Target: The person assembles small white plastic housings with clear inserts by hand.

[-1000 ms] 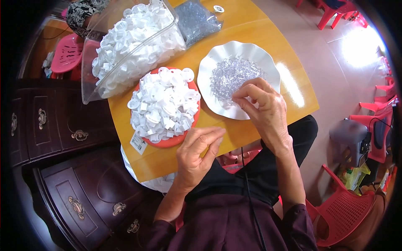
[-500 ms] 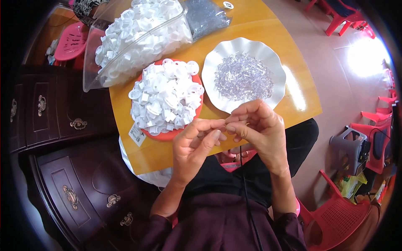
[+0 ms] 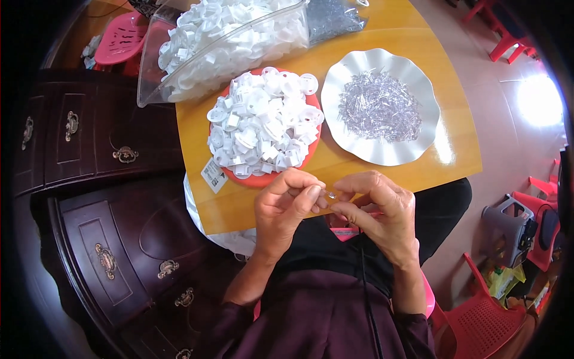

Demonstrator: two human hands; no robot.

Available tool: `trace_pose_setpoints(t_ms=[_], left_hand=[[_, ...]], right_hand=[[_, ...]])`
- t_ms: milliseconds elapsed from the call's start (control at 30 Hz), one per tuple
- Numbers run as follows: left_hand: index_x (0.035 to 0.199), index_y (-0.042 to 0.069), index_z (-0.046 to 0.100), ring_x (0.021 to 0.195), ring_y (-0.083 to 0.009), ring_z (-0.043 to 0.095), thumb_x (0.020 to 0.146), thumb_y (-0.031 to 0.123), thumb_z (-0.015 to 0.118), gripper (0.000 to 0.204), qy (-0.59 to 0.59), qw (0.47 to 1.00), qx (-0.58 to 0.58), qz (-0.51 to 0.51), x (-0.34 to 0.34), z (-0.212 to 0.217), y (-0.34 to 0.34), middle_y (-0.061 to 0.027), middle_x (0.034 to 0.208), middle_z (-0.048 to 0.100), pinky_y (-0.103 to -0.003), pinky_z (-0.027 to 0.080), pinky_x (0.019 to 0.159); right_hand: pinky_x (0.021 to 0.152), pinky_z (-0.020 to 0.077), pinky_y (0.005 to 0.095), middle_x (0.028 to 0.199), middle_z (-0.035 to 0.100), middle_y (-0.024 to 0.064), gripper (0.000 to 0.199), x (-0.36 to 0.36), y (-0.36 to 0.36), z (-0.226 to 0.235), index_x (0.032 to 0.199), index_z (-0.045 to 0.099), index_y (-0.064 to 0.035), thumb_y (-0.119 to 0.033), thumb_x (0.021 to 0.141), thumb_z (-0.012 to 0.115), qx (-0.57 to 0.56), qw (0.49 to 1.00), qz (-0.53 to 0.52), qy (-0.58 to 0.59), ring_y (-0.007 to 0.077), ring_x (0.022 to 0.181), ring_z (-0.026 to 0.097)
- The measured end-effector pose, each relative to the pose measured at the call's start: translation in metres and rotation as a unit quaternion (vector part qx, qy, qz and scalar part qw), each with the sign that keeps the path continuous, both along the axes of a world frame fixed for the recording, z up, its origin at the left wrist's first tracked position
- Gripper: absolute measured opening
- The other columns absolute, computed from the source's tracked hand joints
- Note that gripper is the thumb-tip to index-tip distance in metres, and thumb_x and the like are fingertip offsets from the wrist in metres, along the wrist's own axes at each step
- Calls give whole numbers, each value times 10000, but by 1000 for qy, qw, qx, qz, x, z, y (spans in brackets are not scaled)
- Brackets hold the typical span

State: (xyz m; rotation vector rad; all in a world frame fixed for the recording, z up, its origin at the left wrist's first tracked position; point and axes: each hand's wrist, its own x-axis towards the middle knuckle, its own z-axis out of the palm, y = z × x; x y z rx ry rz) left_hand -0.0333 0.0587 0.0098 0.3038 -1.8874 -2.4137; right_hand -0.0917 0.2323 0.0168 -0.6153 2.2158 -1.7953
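Observation:
My left hand (image 3: 286, 209) and my right hand (image 3: 378, 210) meet fingertip to fingertip just past the near edge of the wooden table (image 3: 382, 36), over my lap. Between the fingertips sits a small clear plastic piece (image 3: 329, 194); the left fingers also pinch a small white part. Just beyond the hands a red plate (image 3: 260, 179) is heaped with white plastic caps (image 3: 263, 122). To its right a white scalloped plate (image 3: 382, 155) holds a pile of small clear plastic pieces (image 3: 378, 107).
A clear tub (image 3: 227, 54) full of more white caps lies at the table's far left, a clear bag of small pieces (image 3: 332, 15) beside it. Dark wooden drawers (image 3: 113, 239) stand to my left. Red plastic chairs (image 3: 478, 317) stand on the tiled floor at the right.
My right hand left the white plate and came back to my left hand at the table's near edge. Both hands now work a small piece between their fingertips.

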Motion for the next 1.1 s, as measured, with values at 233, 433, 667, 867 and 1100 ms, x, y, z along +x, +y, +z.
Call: trace_pose_setpoints(t_ms=[233, 433, 667, 867, 1100], left_hand=[[981, -6, 631, 756, -86, 627, 962, 43, 604, 59, -23, 998, 58, 16, 0, 1, 2, -43, 869, 653, -230, 502, 689], [1000, -3, 621, 737, -92, 618, 977, 85, 594, 95, -59, 990, 130, 3, 3, 0, 6, -44, 855, 664, -231, 499, 681], [1011, -6, 615, 736, -91, 615, 991, 108, 586, 119, -57, 986, 152, -30, 4, -3, 7, -50, 824, 655, -229, 500, 690], [1042, 13, 643, 722, -84, 602, 938, 90, 678, 135, -9, 991, -129, 43, 11, -1, 2, -17, 824, 625, -249, 503, 617], [1026, 41, 662, 663, -110, 532, 766, 54, 828, 309, 11, 829, -540, 144, 9, -12, -32, -32, 856, 599, -251, 429, 595]], right_hand=[[612, 533, 280, 847, 671, 63, 230, 4, -8, -8, 973, 705, -50, -37, 761, 795, -12, 984, -40, 173, 185, 709, 666], [592, 522, 278, 913, 668, 43, 312, 6, -8, -20, 1018, 704, -61, -40, 722, 804, 10, 949, -40, 313, 170, 717, 652], [574, 515, 269, 914, 677, 48, 326, 7, -5, -19, 1012, 708, -68, -50, 704, 813, 18, 933, -69, 352, 168, 690, 646], [557, 509, 260, 863, 684, 69, 249, 7, 0, -11, 942, 701, -48, -37, 719, 812, 9, 962, -79, 262, 171, 662, 647], [533, 457, 186, 787, 685, 22, 123, 16, -4, -18, 896, 674, 23, -24, 836, 771, -90, 983, -144, -75, 43, 600, 602]])
